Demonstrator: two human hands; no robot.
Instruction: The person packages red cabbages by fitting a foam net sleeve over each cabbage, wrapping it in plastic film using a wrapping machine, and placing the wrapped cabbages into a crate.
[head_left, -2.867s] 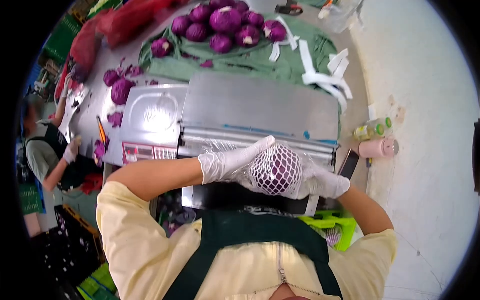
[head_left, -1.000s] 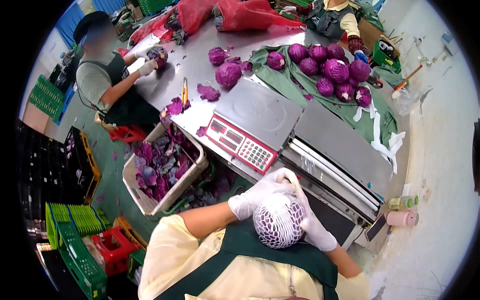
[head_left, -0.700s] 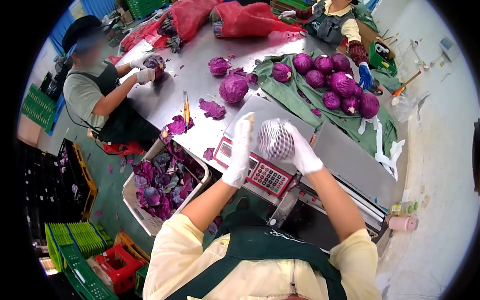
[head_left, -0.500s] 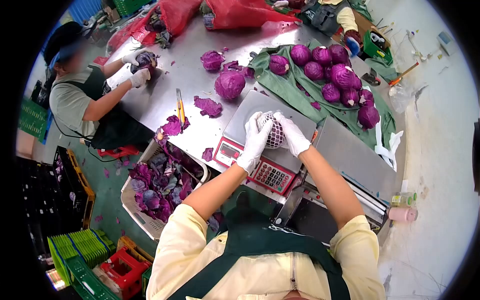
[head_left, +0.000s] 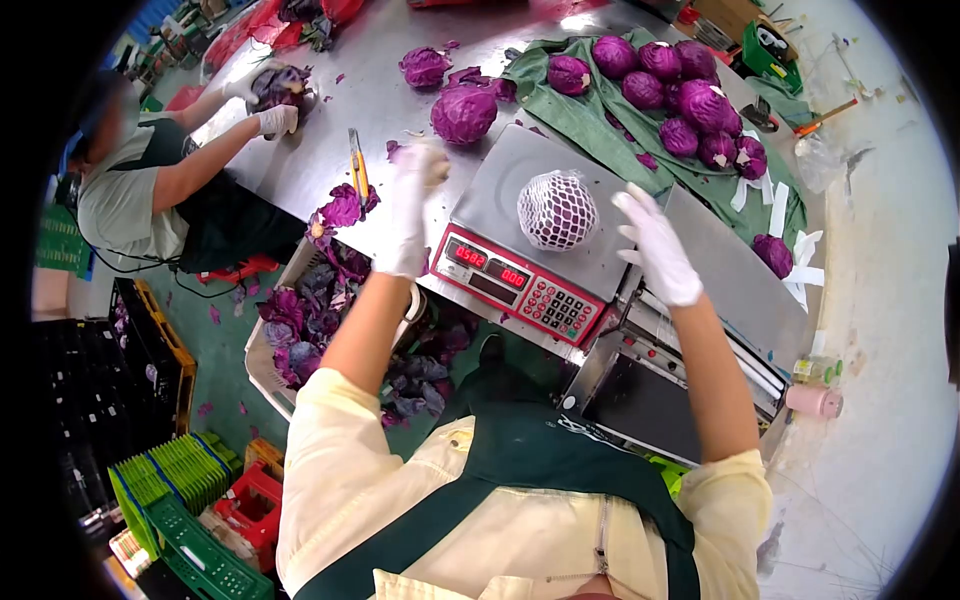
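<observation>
A red cabbage in a white foam net rests on the steel pan of a red digital scale, whose lit display seems to read 0.582. To its right is my gloved right hand, open, fingers apart, not touching it. My gloved left hand is raised left of the scale, over the table near some loose leaves. Motion smears its fingers, so whether they hold anything is unclear. A yellow utility knife lies farther left, and a bare red cabbage sits behind the scale.
Several trimmed cabbages are piled on a green cloth at the back right. A crate of discarded leaves stands below the table's left edge. At the far left a co-worker handles a cabbage. A wrapping machine sits at right.
Both my hands have let go of the netted cabbage, which stays on the scale. The left hand moved left, the right hand right. The camera view has shifted slightly.
</observation>
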